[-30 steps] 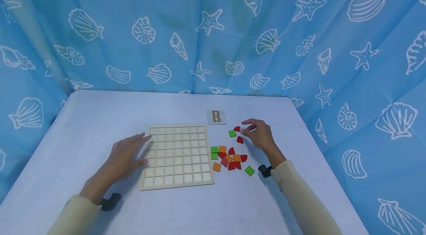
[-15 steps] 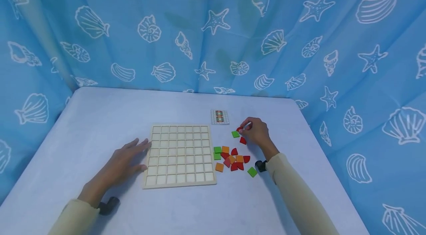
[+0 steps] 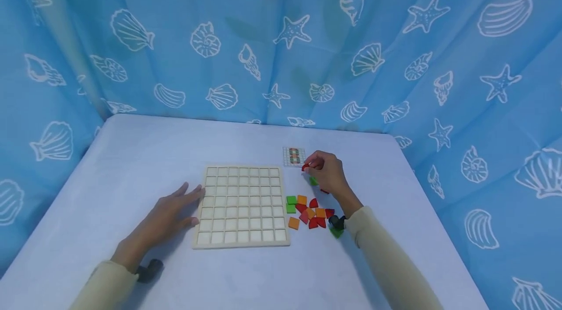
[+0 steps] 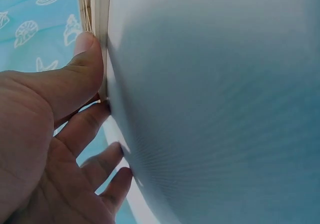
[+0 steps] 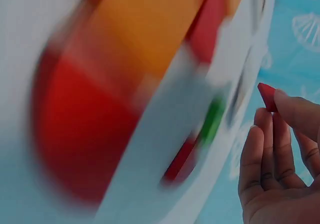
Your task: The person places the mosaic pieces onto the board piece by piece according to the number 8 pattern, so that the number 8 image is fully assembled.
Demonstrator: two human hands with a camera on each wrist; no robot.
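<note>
My right hand point(image 3: 329, 173) pinches a red quarter-circle tile point(image 3: 305, 167) between thumb and fingertips, raised above the table near the small pattern card point(image 3: 288, 157). In the right wrist view the red tile point(image 5: 267, 97) sticks out past the thumb. Below that hand, a green square tile point(image 3: 313, 181) and another red tile point(image 3: 325, 192) are partly hidden. At the left edge of the wooden grid board point(image 3: 241, 246), my left hand point(image 3: 169, 215) rests with fingers spread. Its thumb point(image 4: 89, 59) touches the board's side in the left wrist view.
Right of the board lies a loose cluster of red, green and orange tiles point(image 3: 320, 213), some overlapping. One green tile point(image 3: 336, 232) sits partly under the right wrist's camera point(image 3: 337, 222). A blue shell-patterned curtain point(image 3: 281, 56) hangs behind the white table point(image 3: 246, 280).
My right hand has closed finger and thumb on a red quarter-circle tile, lifted it and moved left toward the card. The left hand stays at the board's edge; the head view has shifted slightly.
</note>
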